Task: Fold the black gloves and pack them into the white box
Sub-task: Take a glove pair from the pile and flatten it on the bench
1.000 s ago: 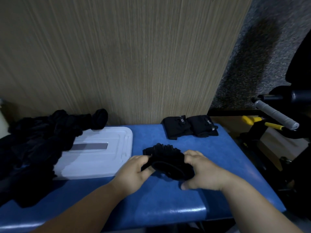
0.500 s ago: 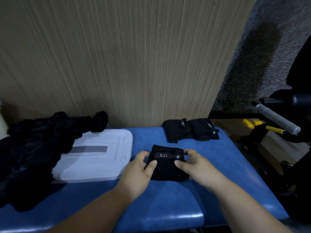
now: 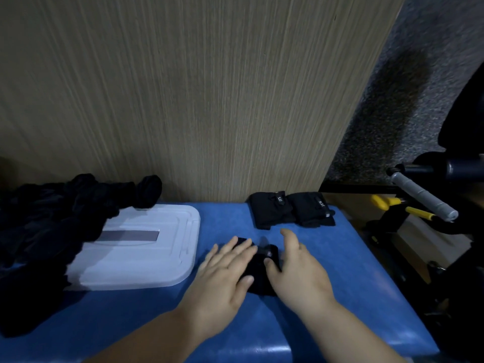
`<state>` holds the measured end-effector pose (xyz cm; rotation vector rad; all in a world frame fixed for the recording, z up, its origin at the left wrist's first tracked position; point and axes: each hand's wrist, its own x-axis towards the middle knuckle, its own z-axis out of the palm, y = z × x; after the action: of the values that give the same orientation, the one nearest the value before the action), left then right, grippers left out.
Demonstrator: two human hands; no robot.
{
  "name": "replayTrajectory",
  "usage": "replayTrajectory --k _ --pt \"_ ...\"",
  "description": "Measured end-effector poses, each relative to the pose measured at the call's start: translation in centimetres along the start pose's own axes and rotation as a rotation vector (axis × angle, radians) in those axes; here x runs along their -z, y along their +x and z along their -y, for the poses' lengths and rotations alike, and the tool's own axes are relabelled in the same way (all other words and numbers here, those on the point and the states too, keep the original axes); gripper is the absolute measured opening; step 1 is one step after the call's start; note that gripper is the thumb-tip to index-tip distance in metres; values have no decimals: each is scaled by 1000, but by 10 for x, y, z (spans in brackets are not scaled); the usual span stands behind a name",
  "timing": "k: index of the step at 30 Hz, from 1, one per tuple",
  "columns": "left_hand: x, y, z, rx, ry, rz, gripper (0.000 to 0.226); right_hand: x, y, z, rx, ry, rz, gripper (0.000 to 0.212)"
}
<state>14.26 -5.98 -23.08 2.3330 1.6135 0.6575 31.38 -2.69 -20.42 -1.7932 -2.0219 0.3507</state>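
A folded black glove (image 3: 260,271) lies on the blue padded bench (image 3: 361,279) in front of me. My left hand (image 3: 222,273) lies flat on its left half with straight fingers. My right hand (image 3: 298,268) rests along its right side, fingers straight, thumb touching the glove. Two folded black gloves (image 3: 292,209) sit side by side at the bench's far edge by the wall. The white box (image 3: 146,252) stands to the left with its lid on. A heap of unfolded black gloves (image 3: 44,221) covers the bench's left end and the box's corner.
A wood-grain wall panel (image 3: 183,100) rises right behind the bench. To the right, off the bench, stands gym equipment with a grey padded handle (image 3: 424,197) and yellow parts (image 3: 398,205). The bench's front edge is close below my forearms.
A second ago both hands held the glove bunched up; then they pinched it folded with its label up. Now both hands lie open and flat on it, pressing it onto the bench.
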Motion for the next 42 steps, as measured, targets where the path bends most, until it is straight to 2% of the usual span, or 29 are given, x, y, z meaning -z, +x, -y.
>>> replayTrajectory --k 3,6,8,10,12,15,18,21,24,27,29,35,39,42 --pt "-4 -2 1 30 133 136 78 -5 -1 0 210 -20 -12 57" --pt "-4 -1 1 56 179 189 85 -11 0 -2 344 -62 159 54" --pt "-4 -1 3 76 195 213 84 -15 1 -4 324 -112 272 53" --pt "-2 -3 4 106 192 227 87 -16 3 -4 296 -136 302 53" --pt "-1 -4 6 138 183 239 78 -14 4 -4 287 -143 306 53" --pt "2 -7 8 198 148 214 63 -12 5 -4 286 -144 259 50" --pt "6 -8 9 254 66 169 60 -7 11 -4 258 -136 162 45" --pt "12 -11 6 300 -32 49 64 2 14 -9 148 -40 174 53" --pt "15 -12 3 357 -31 -82 50 11 12 -16 5 115 287 70" --pt "18 -7 -2 414 -96 -52 33 13 9 -18 -86 216 342 71" --pt "20 -2 -7 444 -136 13 37 13 6 -13 -114 299 366 66" --pt "24 15 -5 586 -444 69 59 2 0 1 -159 499 318 60" --pt "27 23 -6 649 -839 -48 53 -3 2 4 -105 501 170 63" --pt "31 28 -9 645 -992 -155 50 -6 5 8 -135 611 95 64"
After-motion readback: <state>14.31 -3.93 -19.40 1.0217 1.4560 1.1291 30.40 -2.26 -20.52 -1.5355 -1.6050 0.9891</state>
